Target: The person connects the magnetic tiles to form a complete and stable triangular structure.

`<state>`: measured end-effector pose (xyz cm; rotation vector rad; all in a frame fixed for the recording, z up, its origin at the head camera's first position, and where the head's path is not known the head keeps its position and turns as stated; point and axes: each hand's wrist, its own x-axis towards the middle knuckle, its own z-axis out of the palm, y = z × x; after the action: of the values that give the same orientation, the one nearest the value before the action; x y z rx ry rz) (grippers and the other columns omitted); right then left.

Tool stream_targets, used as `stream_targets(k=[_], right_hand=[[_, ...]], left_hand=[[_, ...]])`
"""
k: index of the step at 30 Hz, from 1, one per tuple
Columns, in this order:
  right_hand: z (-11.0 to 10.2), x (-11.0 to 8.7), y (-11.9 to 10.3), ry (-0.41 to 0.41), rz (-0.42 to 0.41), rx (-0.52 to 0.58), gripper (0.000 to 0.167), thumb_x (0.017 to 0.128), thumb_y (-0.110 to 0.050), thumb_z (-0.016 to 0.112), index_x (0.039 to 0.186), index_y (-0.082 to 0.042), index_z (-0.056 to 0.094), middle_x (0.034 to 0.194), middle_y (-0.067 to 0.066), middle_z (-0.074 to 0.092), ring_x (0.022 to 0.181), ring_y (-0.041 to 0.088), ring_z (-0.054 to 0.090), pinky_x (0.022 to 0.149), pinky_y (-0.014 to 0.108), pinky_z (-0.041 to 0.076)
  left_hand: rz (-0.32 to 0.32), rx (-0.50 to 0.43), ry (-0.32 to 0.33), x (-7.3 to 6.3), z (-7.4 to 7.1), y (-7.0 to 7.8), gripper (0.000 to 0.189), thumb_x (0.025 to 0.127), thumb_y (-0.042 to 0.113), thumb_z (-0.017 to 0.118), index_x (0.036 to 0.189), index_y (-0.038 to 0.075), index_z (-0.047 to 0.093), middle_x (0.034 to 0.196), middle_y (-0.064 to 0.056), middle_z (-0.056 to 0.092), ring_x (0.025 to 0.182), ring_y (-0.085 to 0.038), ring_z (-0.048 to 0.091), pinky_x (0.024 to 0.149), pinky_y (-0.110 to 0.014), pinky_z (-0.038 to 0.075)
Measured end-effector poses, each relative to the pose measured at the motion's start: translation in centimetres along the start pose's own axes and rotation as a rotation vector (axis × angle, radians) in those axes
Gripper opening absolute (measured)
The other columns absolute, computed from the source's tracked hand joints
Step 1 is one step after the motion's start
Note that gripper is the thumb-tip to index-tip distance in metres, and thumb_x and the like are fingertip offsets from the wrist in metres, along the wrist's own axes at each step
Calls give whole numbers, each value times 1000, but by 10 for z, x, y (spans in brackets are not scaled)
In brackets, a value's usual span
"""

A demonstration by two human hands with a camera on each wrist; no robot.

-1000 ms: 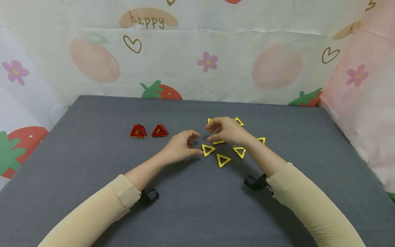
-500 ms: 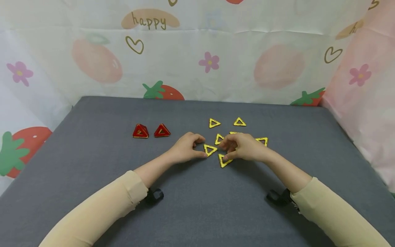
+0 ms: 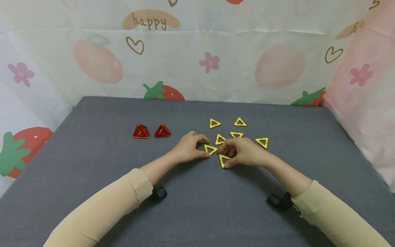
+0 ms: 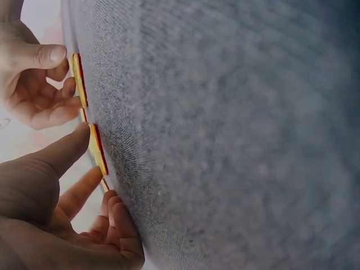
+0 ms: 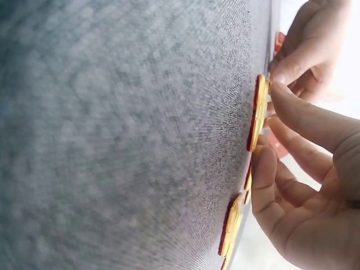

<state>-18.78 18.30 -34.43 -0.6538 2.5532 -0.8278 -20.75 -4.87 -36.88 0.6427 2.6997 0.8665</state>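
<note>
My left hand (image 3: 192,147) has its thumb and index finger at opposite ends of a yellow triangular tile (image 3: 207,149) with an open centre, lying on the grey cloth. In the left wrist view, that tile (image 4: 97,149) shows a red underside between thumb and fingertip. To the right, my right hand (image 3: 247,152) pinches the nearest yellow tile (image 3: 222,160) by its ends, thumb on the near corner. The right wrist view shows this tile (image 5: 259,112) edge-on, low over the cloth. The two tiles lie a small gap apart, and the right fingers cover part of the second.
Several more yellow triangular tiles lie beyond and right of the hands, among them one at the back (image 3: 239,122) and one at the right (image 3: 261,142). Two red pyramids (image 3: 141,131) stand at the left. A printed curtain (image 3: 234,68) hangs behind the table (image 3: 185,206).
My right hand has come from above the farther tiles toward me and taken hold of the nearest tile. My left hand has edged slightly right, closer around its tile.
</note>
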Motion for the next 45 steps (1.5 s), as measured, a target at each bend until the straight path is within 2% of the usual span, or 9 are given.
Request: stream_targets(k=[6, 14, 27, 39, 45], right_hand=[[1, 1, 0, -4, -5, -4, 42, 78, -23, 84, 117, -19, 69, 118, -2, 71, 94, 13, 64, 82, 31, 53], [4, 2, 0, 0, -24, -21, 39, 78, -20, 84, 114, -18, 71, 113, -1, 72, 88, 11, 64, 77, 29, 53], [5, 3, 1, 1, -50, -56, 37, 80, -17, 81, 115, -13, 70, 114, 4, 73, 86, 11, 63, 75, 28, 53], [7, 5, -2, 38, -65, -68, 36, 76, -19, 86, 103, -14, 64, 89, 0, 69, 79, 10, 62, 71, 28, 52], [9, 3, -5, 8, -42, 31, 18, 85, -16, 77, 98, -13, 66, 82, 2, 71, 67, 10, 65, 62, 28, 54]], left_hand=[[-9, -5, 17, 0, 0, 1, 43, 85, 32, 78, 124, 17, 67, 118, -12, 57, 102, -24, 54, 85, -35, 44], [-11, -9, 28, -1, 0, 2, 40, 84, 30, 79, 120, 16, 68, 118, -12, 58, 105, -24, 55, 87, -35, 45], [-13, 6, 41, 1, 0, 3, 38, 83, 28, 81, 117, 15, 70, 116, -11, 59, 106, -24, 56, 88, -36, 46], [-11, 14, 36, 2, 1, 2, 38, 83, 29, 80, 117, 17, 70, 116, -11, 59, 106, -24, 56, 88, -36, 46], [-7, 15, 36, 2, 2, 1, 37, 84, 30, 80, 117, 17, 70, 115, -11, 59, 105, -24, 56, 87, -36, 46]])
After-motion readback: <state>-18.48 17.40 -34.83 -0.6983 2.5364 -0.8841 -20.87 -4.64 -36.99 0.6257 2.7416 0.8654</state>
